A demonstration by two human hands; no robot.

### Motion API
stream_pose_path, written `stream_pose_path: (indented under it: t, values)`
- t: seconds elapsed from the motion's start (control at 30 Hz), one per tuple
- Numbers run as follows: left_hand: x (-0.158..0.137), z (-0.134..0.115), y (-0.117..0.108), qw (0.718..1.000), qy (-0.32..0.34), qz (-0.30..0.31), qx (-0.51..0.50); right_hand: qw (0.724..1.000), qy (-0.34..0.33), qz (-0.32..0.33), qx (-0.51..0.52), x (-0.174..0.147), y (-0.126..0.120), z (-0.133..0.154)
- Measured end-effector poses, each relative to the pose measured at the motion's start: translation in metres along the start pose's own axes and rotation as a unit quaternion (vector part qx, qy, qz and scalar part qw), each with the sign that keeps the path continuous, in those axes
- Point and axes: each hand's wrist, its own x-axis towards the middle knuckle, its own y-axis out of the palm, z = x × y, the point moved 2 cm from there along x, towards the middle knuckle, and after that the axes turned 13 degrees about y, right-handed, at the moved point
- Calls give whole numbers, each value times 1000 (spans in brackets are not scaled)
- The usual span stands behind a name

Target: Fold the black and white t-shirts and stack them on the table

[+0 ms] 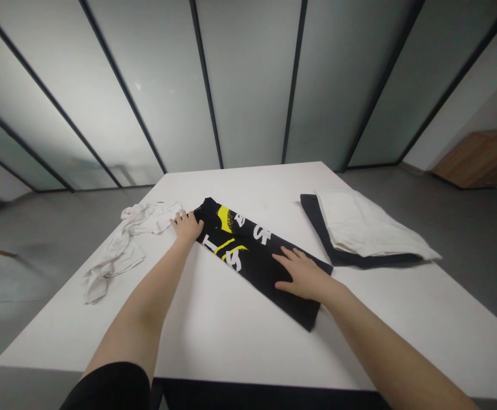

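A black T-shirt (252,259) with white letters and yellow print lies folded into a long strip, slanting across the middle of the white table (222,341). My left hand (187,225) rests at its far left end, fingers spread, near the collar part. On the lower right part of the shirt lies my right hand (298,273), palm down with the fingers apart. Neither hand is closed round the cloth.
A crumpled white garment (124,242) lies on the table's left side. To the right sit a folded white garment (359,222) and a dark one (316,219) beneath it. Frosted glass panels (248,80) stand behind the table; a wooden cabinet (479,156) is at far right.
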Motion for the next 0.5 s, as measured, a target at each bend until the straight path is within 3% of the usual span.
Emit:
stream_pose_path:
  t: [0.1,0.27,0.37,0.5]
  values:
    - [-11,-35,3,999,-31,-5,-5,999,-24,-42,4,-4,-1,8]
    - [-26,-81,22,993,-61,103,10,994,-62,-90,7,-8,-5,23]
    - [-22,-88,27,990,-60,125,32,994,-62,-91,13,-8,-6,27]
    - [-2,-82,28,989,15,143,25,993,-67,-43,84,-6,-1,33]
